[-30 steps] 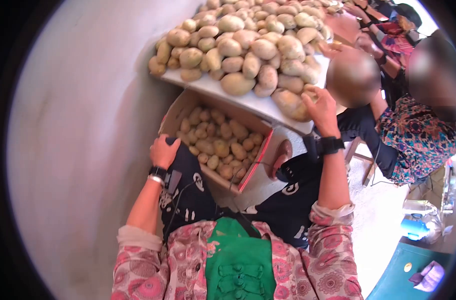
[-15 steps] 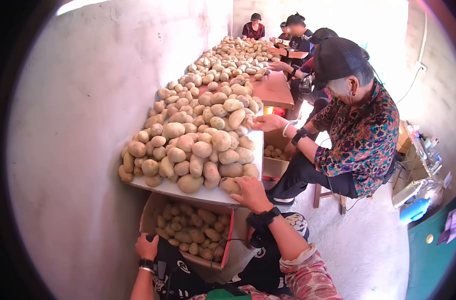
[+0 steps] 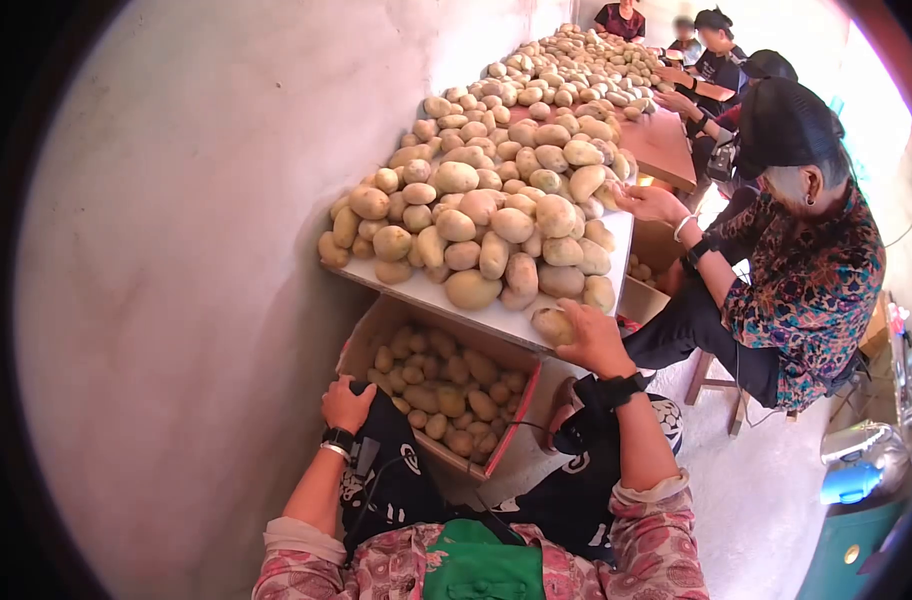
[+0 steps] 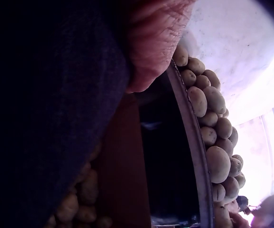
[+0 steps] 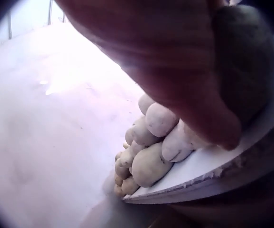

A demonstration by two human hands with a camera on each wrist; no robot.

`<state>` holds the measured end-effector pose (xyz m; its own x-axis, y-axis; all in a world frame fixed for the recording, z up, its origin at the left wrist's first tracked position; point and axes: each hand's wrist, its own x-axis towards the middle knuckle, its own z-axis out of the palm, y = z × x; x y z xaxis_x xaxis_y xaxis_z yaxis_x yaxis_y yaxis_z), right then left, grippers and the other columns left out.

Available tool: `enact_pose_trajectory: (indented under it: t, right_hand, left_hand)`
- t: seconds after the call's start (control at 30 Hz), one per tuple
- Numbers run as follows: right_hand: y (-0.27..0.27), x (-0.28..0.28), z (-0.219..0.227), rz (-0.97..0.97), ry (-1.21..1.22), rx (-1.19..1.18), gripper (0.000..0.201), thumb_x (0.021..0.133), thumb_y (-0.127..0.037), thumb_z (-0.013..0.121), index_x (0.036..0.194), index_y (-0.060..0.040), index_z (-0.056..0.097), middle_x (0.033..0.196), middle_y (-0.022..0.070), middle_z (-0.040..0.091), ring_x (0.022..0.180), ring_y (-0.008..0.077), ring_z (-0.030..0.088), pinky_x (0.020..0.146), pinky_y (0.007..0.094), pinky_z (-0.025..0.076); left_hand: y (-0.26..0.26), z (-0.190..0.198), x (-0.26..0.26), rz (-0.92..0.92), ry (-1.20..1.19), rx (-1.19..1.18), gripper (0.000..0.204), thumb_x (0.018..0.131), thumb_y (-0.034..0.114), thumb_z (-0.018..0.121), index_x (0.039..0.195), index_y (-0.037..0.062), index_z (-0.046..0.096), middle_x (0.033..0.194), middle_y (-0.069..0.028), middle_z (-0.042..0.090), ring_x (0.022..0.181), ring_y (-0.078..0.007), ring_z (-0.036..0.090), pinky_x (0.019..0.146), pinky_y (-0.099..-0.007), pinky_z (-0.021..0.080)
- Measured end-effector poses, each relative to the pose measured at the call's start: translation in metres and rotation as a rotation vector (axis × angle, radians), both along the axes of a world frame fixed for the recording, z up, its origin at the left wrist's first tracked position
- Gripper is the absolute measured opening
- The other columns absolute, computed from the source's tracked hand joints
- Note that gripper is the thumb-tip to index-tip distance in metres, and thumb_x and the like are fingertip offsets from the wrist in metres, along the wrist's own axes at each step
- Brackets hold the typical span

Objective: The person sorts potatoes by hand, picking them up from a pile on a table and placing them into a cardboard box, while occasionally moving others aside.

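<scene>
At the near right corner of the white tabletop [image 3: 446, 298], the right hand [image 3: 594, 340] grips a potato [image 3: 553, 326]. The right wrist view has this hand [image 5: 175, 61] against a large shadowed potato [image 5: 248, 57] on the board. Heaped potatoes [image 3: 472, 289] lie beside it. My left hand [image 3: 347, 404] rests on the dark-trousered left knee, holding nothing visible; its fingertips are partly hidden. In the left wrist view part of that hand [image 4: 156, 42] shows above dark cloth. Below the tabletop, a cardboard box [image 3: 361, 335] holds smaller potatoes [image 3: 452, 402].
A person in a patterned shirt [image 3: 806, 285] sits at the right, one hand [image 3: 651, 203] at the heap. More people sit farther along the table. A pale wall [image 3: 206, 250] runs along the left. A second box with potatoes stands under the table beside the seated person.
The head view has tilted up since a second ago and has since swung left. The right hand stays at the potato by the corner; the left stays on the knee.
</scene>
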<state>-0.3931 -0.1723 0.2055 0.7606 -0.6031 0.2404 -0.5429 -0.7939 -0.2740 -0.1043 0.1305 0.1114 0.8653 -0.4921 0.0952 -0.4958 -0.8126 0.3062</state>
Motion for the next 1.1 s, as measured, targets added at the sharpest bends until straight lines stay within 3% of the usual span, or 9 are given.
enact_pose_trajectory:
  t: [0.07,0.1,0.33,0.5,0.53,0.67,0.93,1.03,1.1]
  right_hand:
    - [0.004,-0.008,0.015,-0.002,-0.057,0.268,0.065,0.063,-0.023,0.072,0.122,-0.0111,0.048,0.100,0.0188,0.062,0.096,0.0363,0.058,0.080,0.0459,0.046]
    - [0.004,-0.008,0.016,-0.010,-0.066,0.295,0.067,0.065,-0.026,0.070,0.124,-0.0069,0.046,0.099,0.0246,0.061,0.095,0.0404,0.058,0.082,0.0442,0.047]
    - [0.003,0.000,-0.007,0.007,-0.046,0.214,0.060,0.068,-0.027,0.068,0.119,-0.0040,0.045,0.096,0.0245,0.060,0.094,0.0399,0.057,0.082,0.0452,0.046]
    - [0.011,0.009,-0.008,-0.091,0.041,0.168,0.050,0.071,-0.029,0.066,0.110,-0.0021,0.047,0.093,0.0243,0.059,0.092,0.0408,0.057,0.080,0.0469,0.046]
    - [0.010,0.010,-0.013,-0.085,0.001,0.103,0.047,0.070,-0.030,0.067,0.101,-0.0006,0.047,0.087,0.0232,0.060,0.085,0.0396,0.060,0.074,0.0476,0.048]
    - [0.011,0.007,-0.012,-0.018,-0.002,0.075,0.058,0.063,-0.030,0.078,0.103,-0.0009,0.047,0.089,0.0227,0.060,0.086,0.0388,0.060,0.076,0.0461,0.049]
    - [0.009,0.005,-0.003,-0.129,0.127,0.160,0.067,0.064,-0.022,0.073,0.125,-0.0096,0.049,0.095,0.0219,0.062,0.093,0.0388,0.060,0.080,0.0445,0.049]
    - [0.011,0.003,0.000,-0.078,0.054,0.245,0.068,0.063,-0.023,0.073,0.125,-0.0072,0.050,0.105,0.0214,0.062,0.097,0.0340,0.061,0.085,0.0383,0.048]
    - [0.020,0.002,0.012,0.109,-0.085,0.550,0.065,0.063,-0.024,0.075,0.122,-0.0065,0.052,0.100,0.0182,0.064,0.093,0.0275,0.062,0.086,0.0347,0.047]
  left_hand:
    - [0.002,-0.009,0.007,-0.016,0.025,0.010,0.051,0.073,0.047,0.066,0.105,0.0066,0.063,0.101,-0.0191,0.062,0.096,-0.0385,0.058,0.085,-0.0454,0.046]
    - [0.001,-0.011,0.011,-0.026,0.034,0.009,0.052,0.073,0.048,0.067,0.107,0.0080,0.062,0.102,-0.0175,0.062,0.096,-0.0386,0.058,0.084,-0.0461,0.046]
    - [0.001,-0.018,0.014,-0.055,0.072,-0.049,0.054,0.073,0.048,0.067,0.108,0.0069,0.062,0.104,-0.0186,0.062,0.096,-0.0385,0.058,0.084,-0.0471,0.046]
    - [0.007,-0.016,0.014,-0.054,0.034,-0.002,0.056,0.074,0.050,0.065,0.109,0.0074,0.061,0.105,-0.0192,0.061,0.098,-0.0391,0.057,0.085,-0.0474,0.045]
    - [0.006,-0.019,0.015,-0.050,0.028,-0.014,0.056,0.074,0.051,0.064,0.109,0.0073,0.061,0.105,-0.0194,0.061,0.098,-0.0392,0.057,0.085,-0.0474,0.045]
    - [0.011,-0.023,0.017,-0.035,0.060,0.000,0.056,0.075,0.051,0.063,0.109,0.0073,0.061,0.105,-0.0195,0.061,0.099,-0.0390,0.057,0.086,-0.0466,0.045]
    - [0.008,-0.019,0.019,-0.039,0.093,-0.009,0.056,0.075,0.051,0.063,0.110,0.0061,0.061,0.106,-0.0206,0.061,0.099,-0.0387,0.057,0.088,-0.0457,0.044]
    - [0.009,-0.017,0.019,-0.013,0.140,0.006,0.055,0.076,0.050,0.063,0.110,0.0066,0.061,0.107,-0.0200,0.061,0.101,-0.0385,0.057,0.088,-0.0452,0.044]
    - [0.005,-0.011,0.016,-0.005,0.144,0.037,0.054,0.075,0.050,0.063,0.109,0.0072,0.062,0.107,-0.0195,0.061,0.101,-0.0383,0.057,0.088,-0.0448,0.045]
